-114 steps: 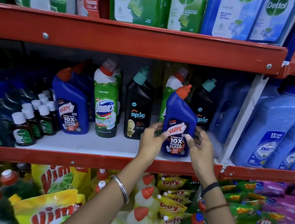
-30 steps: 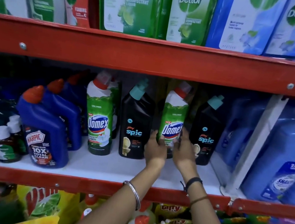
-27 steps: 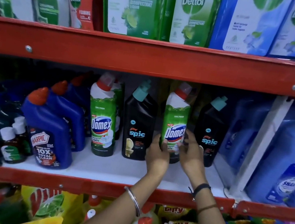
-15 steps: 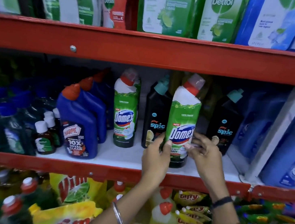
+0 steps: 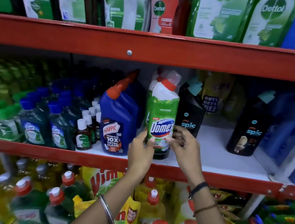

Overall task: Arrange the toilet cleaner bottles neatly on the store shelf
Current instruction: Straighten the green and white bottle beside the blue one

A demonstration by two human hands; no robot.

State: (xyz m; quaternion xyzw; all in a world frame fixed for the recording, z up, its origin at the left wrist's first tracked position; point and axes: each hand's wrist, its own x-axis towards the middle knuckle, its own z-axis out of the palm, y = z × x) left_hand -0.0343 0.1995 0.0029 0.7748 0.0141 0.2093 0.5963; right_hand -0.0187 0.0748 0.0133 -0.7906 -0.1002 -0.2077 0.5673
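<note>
A green and white Domex bottle (image 5: 162,112) with a red cap stands at the front of the middle shelf (image 5: 221,160), right in front of a second Domex bottle. My left hand (image 5: 140,149) grips its lower left side. My right hand (image 5: 185,145) touches its lower right side with fingers spread. Blue Harpic bottles (image 5: 116,124) stand in a row just to its left. A black Spic bottle (image 5: 190,114) stands just behind to the right, and another Spic bottle (image 5: 248,130) stands farther right.
Small brown bottles (image 5: 83,133) and dark green bottles (image 5: 35,124) fill the shelf's left. Large blue bottles (image 5: 291,136) stand at the right behind a white post. The red shelf edge (image 5: 130,46) above carries Dettol products. Below lie Vim pouches (image 5: 106,184) and yellow bottles.
Both hands have carried the Domex bottle left from between the two Spic bottles to stand in front of the other Domex, beside the Harpic row. The view has shifted left.
</note>
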